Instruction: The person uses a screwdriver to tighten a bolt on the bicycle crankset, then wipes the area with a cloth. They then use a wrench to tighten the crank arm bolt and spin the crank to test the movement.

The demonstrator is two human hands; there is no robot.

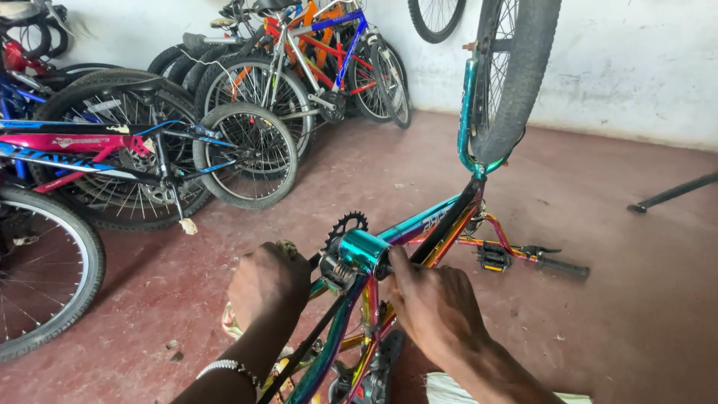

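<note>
An upside-down bicycle with an iridescent teal and rainbow frame (430, 224) stands in front of me, front wheel (508, 67) up in the air. My left hand (268, 288), a beaded bracelet on its wrist, is closed around something at the left side of the teal bottom bracket shell (363, 251), beside the black chainring (345, 223); what it grips is hidden. My right hand (434, 303) rests on the right side of the shell with thumb and fingers pinching near its end. The handlebar grip (561, 265) lies on the floor.
Several bicycles (224, 97) lean against the wall at left and back. A spoked wheel (41, 269) stands at the near left. A black bar (673, 193) lies on the red concrete floor at right. A wheel (434, 19) hangs on the white wall.
</note>
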